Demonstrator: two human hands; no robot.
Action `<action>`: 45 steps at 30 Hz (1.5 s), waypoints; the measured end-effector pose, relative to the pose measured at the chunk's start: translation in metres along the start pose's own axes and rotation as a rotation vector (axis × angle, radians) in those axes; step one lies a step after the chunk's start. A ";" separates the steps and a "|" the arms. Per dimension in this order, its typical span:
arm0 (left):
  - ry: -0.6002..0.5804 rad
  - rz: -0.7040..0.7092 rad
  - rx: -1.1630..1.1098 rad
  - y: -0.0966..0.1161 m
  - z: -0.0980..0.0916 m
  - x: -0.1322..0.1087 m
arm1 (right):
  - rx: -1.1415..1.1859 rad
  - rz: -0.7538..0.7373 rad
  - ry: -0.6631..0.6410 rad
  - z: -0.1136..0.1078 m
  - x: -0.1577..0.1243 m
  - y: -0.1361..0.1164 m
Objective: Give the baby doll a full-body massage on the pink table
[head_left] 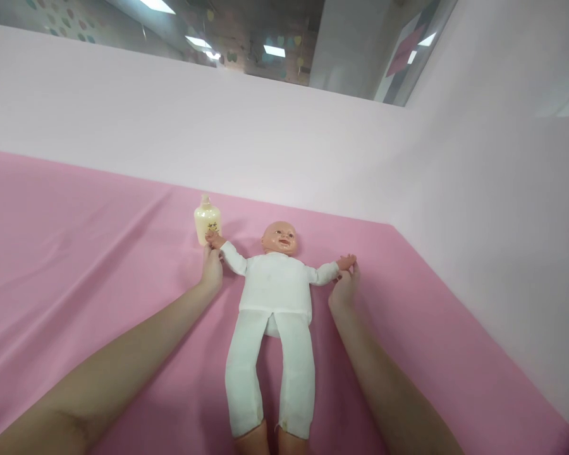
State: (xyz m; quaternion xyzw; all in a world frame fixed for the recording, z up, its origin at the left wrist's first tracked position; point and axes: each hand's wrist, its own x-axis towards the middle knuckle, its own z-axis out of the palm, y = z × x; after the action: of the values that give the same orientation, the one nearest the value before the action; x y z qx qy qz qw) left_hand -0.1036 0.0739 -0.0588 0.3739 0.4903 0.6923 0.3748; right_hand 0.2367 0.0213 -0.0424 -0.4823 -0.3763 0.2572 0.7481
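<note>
L hand (212, 268) & R hand (345, 285) each pinch a wrist of doll (275, 284), face-up between them; cream bottle (207, 219), contents hidden, at 12 o'clock of L hand.

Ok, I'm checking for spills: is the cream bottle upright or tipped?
Upright: the bottle stands on its base on the pink sheet, cap uppermost, beside the doll.

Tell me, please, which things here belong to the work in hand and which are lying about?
In hand: doll, lying face up; left hand and right hand each hold one of its hands.
Lying about: cream bottle, upright beside the doll's hand; pink sheet underneath.
</note>
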 end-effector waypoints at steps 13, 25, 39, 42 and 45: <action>-0.737 0.681 0.618 0.034 0.017 -0.049 | -0.466 -0.470 -0.688 0.020 -0.035 -0.029; -0.728 0.702 0.648 0.035 0.016 -0.048 | -0.542 -0.579 -0.698 0.021 -0.037 -0.032; -0.086 0.035 -0.050 0.020 0.005 -0.017 | 0.070 -0.098 -0.109 0.023 -0.027 -0.034; 0.042 -0.116 -0.147 0.014 0.005 -0.007 | 0.108 0.068 0.043 0.018 -0.016 -0.028; 0.136 -0.175 -0.272 0.011 0.007 -0.002 | 0.166 0.227 0.149 0.010 -0.005 -0.017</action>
State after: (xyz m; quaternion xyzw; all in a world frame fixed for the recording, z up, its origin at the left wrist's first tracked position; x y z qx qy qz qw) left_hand -0.0981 0.0728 -0.0469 0.2279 0.4471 0.7408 0.4465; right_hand 0.2258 0.0156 -0.0257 -0.4762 -0.2402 0.3337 0.7773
